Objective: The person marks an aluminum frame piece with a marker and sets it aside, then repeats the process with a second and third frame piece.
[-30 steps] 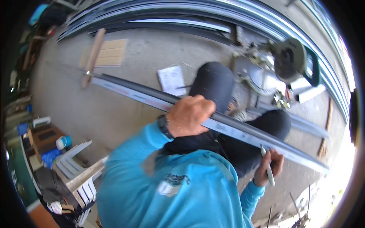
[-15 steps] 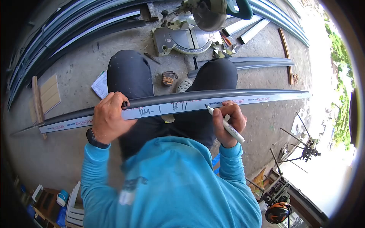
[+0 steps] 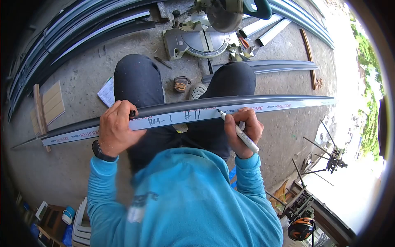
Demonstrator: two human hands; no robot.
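A long aluminum profile (image 3: 181,119), dark along its far edge and covered with white printed film, lies across my lap. Handwritten black marks reading "RM-1 #11" stand on the film. My left hand (image 3: 117,127) is closed around the profile left of the writing, and a black marker cap (image 3: 132,113) sticks out between its fingers. In my right hand (image 3: 245,133) is a white marker pen (image 3: 246,139), gripped like a pencil. Its dark tip is at the film just right of the "11", while the fingers rest near the profile.
A miter saw (image 3: 205,39) stands on the concrete floor ahead. Bundled profiles (image 3: 53,49) lie at the far left, with more at the upper right. A tape measure (image 3: 180,84) and papers (image 3: 108,94) lie near my knees. A wooden strip (image 3: 40,107) crosses under the profile's left end.
My right hand has shifted slightly left, bringing the marker tip closer to the "11". My left hand keeps its grip on the profile.
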